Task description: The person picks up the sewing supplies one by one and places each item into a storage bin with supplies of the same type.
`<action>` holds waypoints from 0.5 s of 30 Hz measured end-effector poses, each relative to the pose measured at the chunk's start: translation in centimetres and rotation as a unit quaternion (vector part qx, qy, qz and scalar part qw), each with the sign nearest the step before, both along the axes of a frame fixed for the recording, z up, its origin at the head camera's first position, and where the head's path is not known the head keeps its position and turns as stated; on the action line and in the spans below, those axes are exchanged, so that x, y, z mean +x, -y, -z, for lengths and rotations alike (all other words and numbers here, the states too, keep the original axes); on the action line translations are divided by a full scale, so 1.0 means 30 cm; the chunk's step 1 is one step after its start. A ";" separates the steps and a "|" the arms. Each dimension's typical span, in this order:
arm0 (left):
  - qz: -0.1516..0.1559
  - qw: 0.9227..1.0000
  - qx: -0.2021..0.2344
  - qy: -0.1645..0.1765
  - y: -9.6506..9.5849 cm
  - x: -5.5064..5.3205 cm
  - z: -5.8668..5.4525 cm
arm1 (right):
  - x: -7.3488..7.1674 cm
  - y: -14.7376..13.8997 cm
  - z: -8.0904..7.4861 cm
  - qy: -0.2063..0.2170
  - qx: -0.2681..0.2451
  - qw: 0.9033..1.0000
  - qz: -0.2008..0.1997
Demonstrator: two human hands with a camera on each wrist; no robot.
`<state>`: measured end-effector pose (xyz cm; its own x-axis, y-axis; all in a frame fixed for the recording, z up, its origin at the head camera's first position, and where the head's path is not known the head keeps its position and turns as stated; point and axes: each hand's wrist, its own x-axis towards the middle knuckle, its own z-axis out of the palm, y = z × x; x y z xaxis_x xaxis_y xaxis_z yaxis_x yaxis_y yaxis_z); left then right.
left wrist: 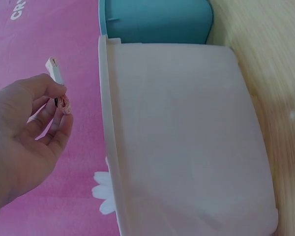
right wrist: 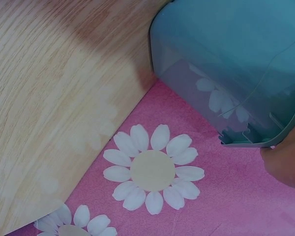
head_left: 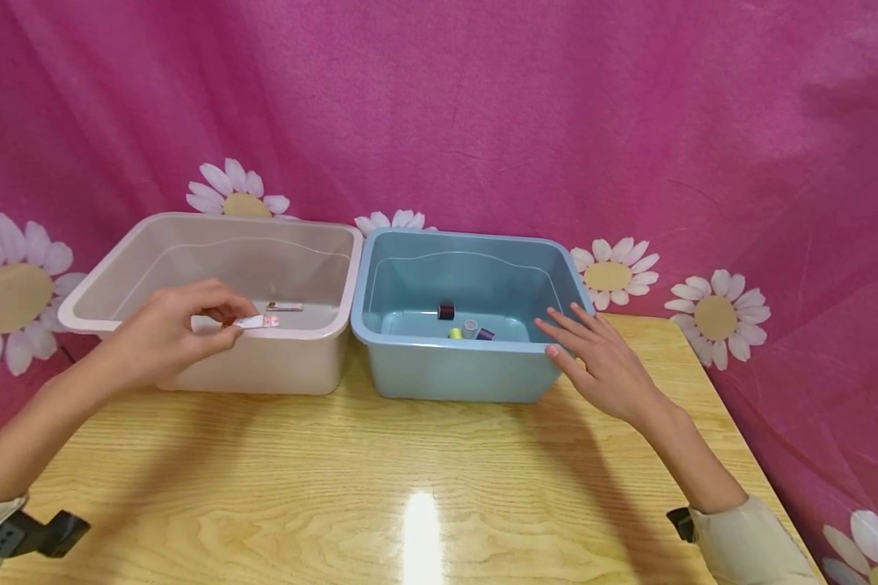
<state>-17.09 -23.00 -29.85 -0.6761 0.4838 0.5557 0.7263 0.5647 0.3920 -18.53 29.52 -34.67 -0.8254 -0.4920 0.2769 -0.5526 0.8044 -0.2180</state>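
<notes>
My left hand (head_left: 183, 329) pinches a folded measuring tape (head_left: 258, 322) between thumb and fingers, above the front rim of the beige bin (head_left: 256, 366). The left wrist view shows the folded tape (left wrist: 56, 73) as a white and pinkish layered bundle, with fingertips curled around its lower part. Inside the beige bin lies another small, flat whitish bundle (head_left: 284, 307) with a brownish end. My right hand (head_left: 603, 366) has its fingers spread and extended at the right front corner of the blue bin (head_left: 457, 374), fingertips over the rim. In the right wrist view only part of this hand (right wrist: 287, 160) shows.
Several thread spools lie in the blue bin, among them a black spool (head_left: 445, 312), a yellow spool (head_left: 456, 333) and a purple spool (head_left: 486, 334). Both bins stand side by side on a wooden table (head_left: 322, 487). Behind hangs a pink flowered cloth (head_left: 483, 122).
</notes>
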 end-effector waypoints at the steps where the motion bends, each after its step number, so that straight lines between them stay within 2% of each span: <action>1: -0.003 1.000 -0.003 0.001 0.003 -0.005 0.000 | 0.000 0.000 0.000 0.000 0.001 1.000 0.000; 7: -0.019 1.000 -0.023 0.006 0.017 -0.033 -0.010 | 0.000 0.002 0.000 0.001 0.005 1.000 0.002; 15: -0.037 0.998 -0.032 0.047 0.029 -0.066 -0.019 | 0.002 -0.001 0.000 0.000 0.002 1.000 -0.001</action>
<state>-19.08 -23.85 -29.29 -0.7590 0.4629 0.4578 0.6432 0.6420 0.4173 -18.47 29.56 -34.66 -0.8250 -0.4943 0.2741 -0.5534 0.8048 -0.2145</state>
